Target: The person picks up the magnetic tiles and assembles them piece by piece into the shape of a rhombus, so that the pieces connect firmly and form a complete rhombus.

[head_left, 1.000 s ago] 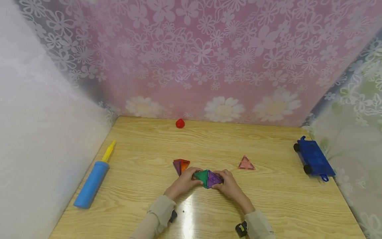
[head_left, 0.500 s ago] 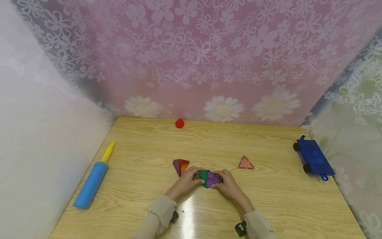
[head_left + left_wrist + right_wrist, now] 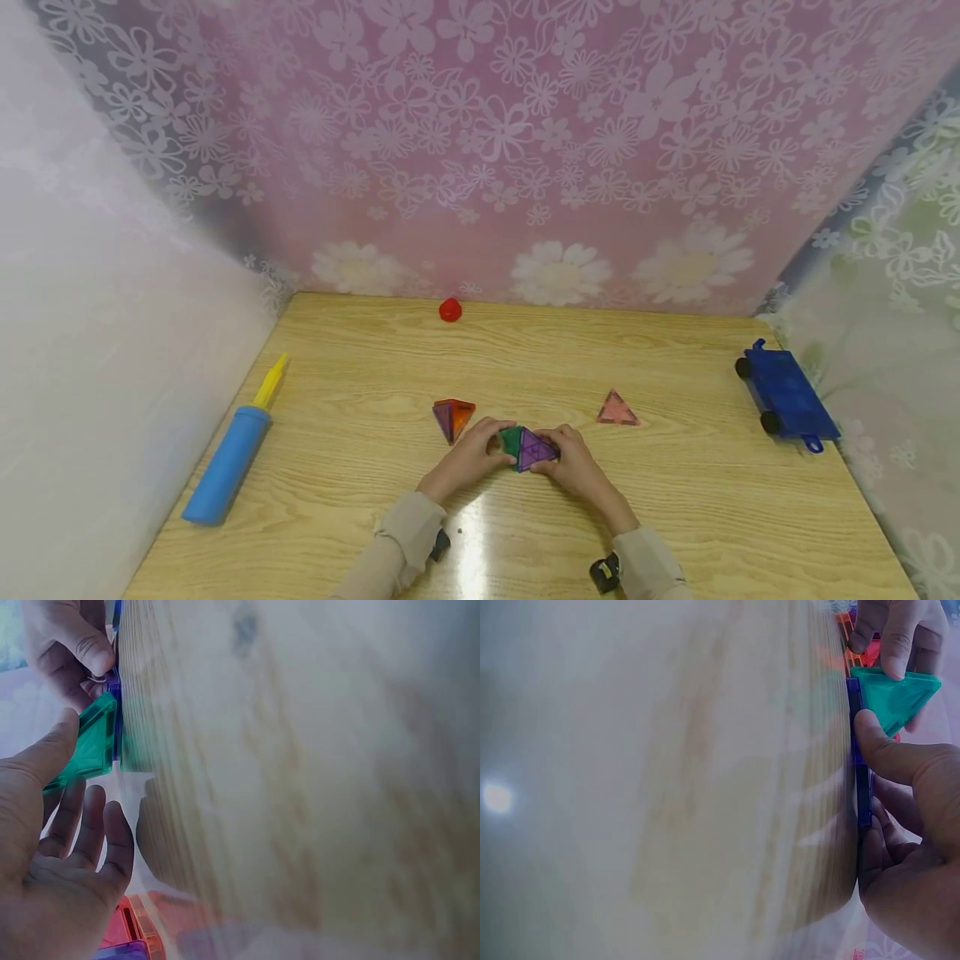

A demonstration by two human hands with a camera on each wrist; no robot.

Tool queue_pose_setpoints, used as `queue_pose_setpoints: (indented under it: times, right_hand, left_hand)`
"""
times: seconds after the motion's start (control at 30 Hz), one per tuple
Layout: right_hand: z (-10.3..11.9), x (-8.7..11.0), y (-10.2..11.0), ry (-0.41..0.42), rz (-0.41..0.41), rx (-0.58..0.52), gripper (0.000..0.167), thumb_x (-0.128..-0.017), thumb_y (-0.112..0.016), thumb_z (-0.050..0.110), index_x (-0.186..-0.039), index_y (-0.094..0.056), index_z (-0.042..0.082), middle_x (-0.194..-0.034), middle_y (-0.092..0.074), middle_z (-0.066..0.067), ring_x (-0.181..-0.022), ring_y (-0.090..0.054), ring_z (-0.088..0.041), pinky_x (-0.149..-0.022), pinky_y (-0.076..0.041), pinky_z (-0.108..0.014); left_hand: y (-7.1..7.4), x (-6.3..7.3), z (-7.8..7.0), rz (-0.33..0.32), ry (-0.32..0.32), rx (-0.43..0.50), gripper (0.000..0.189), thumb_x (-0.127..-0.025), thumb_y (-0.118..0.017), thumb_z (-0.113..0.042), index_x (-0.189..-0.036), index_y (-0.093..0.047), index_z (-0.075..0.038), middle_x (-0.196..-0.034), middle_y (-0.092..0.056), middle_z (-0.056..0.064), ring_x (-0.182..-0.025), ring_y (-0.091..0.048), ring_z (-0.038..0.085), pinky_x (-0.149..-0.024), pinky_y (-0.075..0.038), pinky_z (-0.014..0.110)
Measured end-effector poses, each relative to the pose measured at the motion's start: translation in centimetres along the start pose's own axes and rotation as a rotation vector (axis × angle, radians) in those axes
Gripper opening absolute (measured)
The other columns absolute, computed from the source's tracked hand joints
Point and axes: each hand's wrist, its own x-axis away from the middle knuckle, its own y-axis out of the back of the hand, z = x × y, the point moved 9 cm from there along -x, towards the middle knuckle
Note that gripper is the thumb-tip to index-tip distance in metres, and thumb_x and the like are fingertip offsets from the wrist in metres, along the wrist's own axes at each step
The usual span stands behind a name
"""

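Note:
My left hand (image 3: pixel 474 448) pinches a green triangular magnetic tile (image 3: pixel 94 742) between thumb and fingers. The tile tilts up from the table, one edge against a purple triangular magnetic tile (image 3: pixel 535 451). That purple tile lies flat, and my right hand (image 3: pixel 573 461) holds it at its right side with thumb and fingers. In the right wrist view a dark blue tile edge (image 3: pixel 864 796) shows under the right hand, in line with the purple one. Just beyond the left hand stands a small group of joined orange and purple magnetic tiles (image 3: pixel 453 417).
A pink triangular tile (image 3: pixel 618 409) lies right of the hands. At the back edge sits a small red object (image 3: pixel 450 310). A blue hand pump (image 3: pixel 228 462) with a yellow nozzle lies left, and a blue wheeled toy base (image 3: pixel 789 395) lies right on the wooden table (image 3: pixel 360 367).
The green tile has tilted up from its earlier, flatter position beside the purple tile, as the left hand shifted slightly right. The right hand stays almost still.

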Motion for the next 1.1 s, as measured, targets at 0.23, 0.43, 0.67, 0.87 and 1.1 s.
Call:
queue_pose_setpoints:
  times: [0.23, 0.43, 0.67, 0.87, 1.1]
  right_hand:
    - [-0.1, 0.0, 0.0, 0.000, 0.007, -0.011, 0.048, -0.076, -0.079, 0.015, -0.119, -0.063, 0.001, -0.096, -0.053, -0.004, -0.091, -0.046, -0.017, -0.080, -0.043, -0.032]
    - [-0.4, -0.1, -0.1, -0.004, 0.007, -0.010, 0.050, -0.076, -0.080, 0.017, -0.120, -0.063, 0.002, -0.096, -0.053, -0.003, -0.090, -0.046, -0.016, -0.080, -0.043, -0.031]
    - [-0.3, 0.0, 0.0, -0.004, -0.005, -0.008, 0.051, -0.075, -0.081, 0.017, -0.120, -0.063, 0.002, -0.097, -0.055, -0.003, -0.091, -0.048, -0.016, -0.081, -0.044, -0.032]
    - [-0.4, 0.2, 1.1, -0.012, -0.070, -0.005, 0.043, -0.080, -0.077, 0.016, -0.119, -0.064, 0.004, -0.097, -0.059, -0.003, -0.089, -0.054, -0.015, -0.079, -0.049, -0.032]
    - [-1.4, 0.3, 4.0, -0.003, -0.203, -0.015, 0.028, -0.088, -0.068, 0.013, -0.114, -0.065, 0.001, -0.094, -0.062, -0.005, -0.086, -0.056, -0.018, -0.073, -0.049, -0.030]
  left_hand:
    - [0.1, 0.0, -0.1, 0.006, 0.002, -0.002, 0.052, -0.087, -0.069, -0.026, -0.135, -0.052, -0.016, -0.113, -0.056, -0.003, -0.092, -0.049, 0.008, -0.081, -0.044, 0.024]
    - [-0.1, 0.1, -0.1, 0.018, 0.007, -0.001, 0.051, -0.088, -0.067, -0.027, -0.136, -0.052, -0.017, -0.112, -0.055, -0.002, -0.091, -0.048, 0.008, -0.081, -0.044, 0.024]
    - [-0.1, 0.0, 0.0, 0.023, 0.005, 0.008, 0.051, -0.089, -0.067, -0.026, -0.136, -0.052, -0.016, -0.113, -0.055, -0.002, -0.091, -0.047, 0.008, -0.080, -0.044, 0.023]
    - [-0.1, 0.0, 0.0, 0.021, -0.012, -0.001, 0.051, -0.088, -0.068, -0.027, -0.136, -0.052, -0.016, -0.112, -0.055, -0.003, -0.091, -0.049, 0.007, -0.078, -0.046, 0.023]
    - [-0.1, 0.0, -0.1, 0.027, -0.009, 0.008, 0.053, -0.088, -0.068, -0.027, -0.137, -0.051, -0.015, -0.109, -0.056, -0.004, -0.090, -0.049, 0.007, -0.079, -0.045, 0.022]
